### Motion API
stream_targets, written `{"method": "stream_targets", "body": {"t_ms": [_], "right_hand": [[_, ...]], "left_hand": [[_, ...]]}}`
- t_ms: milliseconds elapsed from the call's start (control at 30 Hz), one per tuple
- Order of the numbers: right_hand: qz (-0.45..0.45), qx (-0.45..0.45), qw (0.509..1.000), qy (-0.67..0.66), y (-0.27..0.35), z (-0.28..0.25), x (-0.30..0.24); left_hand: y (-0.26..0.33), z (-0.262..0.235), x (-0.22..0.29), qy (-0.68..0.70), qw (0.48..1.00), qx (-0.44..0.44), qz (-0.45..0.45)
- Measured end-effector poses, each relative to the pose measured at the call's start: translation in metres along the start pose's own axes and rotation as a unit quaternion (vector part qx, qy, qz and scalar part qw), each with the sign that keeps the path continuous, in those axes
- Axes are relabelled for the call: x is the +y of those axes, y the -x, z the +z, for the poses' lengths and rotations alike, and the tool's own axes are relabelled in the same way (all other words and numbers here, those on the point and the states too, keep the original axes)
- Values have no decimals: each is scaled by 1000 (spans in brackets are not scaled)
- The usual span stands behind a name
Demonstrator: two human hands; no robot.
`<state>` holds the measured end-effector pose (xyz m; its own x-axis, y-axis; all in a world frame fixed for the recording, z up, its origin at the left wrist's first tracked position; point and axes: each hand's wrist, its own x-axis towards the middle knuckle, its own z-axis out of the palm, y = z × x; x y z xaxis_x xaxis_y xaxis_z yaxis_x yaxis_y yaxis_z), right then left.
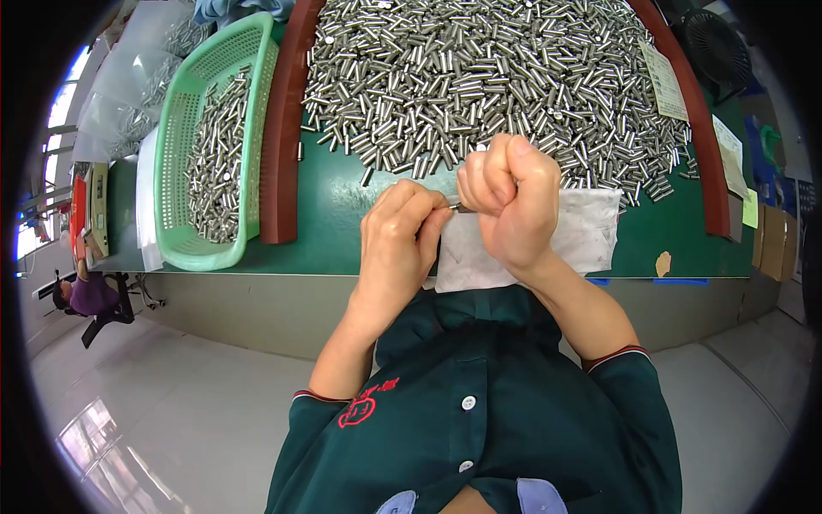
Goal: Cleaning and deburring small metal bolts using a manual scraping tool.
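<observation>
Hands meet over a white cloth point(591, 236): right hand point(505, 201) fisted, left hand point(402, 240) pinching one steel pin point(460, 207) between them. Beyond, a huge pin heap point(479, 77) is left unhandled; far left, basket point(175, 128) only part filled.

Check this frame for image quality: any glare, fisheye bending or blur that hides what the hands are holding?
Head view: even light; the table edge bows with fisheye bending and the corners are black. The metal pins glint but stay sharp. Window glare whitens the far left. The left hand and right hand are sharp, though the small pin between them is mostly covered.
</observation>
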<state>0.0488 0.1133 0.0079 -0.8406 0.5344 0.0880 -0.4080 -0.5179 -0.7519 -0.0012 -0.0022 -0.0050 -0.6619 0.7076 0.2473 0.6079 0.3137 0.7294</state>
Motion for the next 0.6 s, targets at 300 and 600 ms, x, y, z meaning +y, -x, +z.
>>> {"method": "stream_targets", "body": {"t_ms": [300, 600], "right_hand": [[-6, 10, 1000, 12, -1, -3, 3], [9, 22, 998, -62, 1, -7, 2]], "left_hand": [[-1, -5, 4, -33, 999, -8, 26], [12, -33, -10, 527, 813, 16, -247]]}}
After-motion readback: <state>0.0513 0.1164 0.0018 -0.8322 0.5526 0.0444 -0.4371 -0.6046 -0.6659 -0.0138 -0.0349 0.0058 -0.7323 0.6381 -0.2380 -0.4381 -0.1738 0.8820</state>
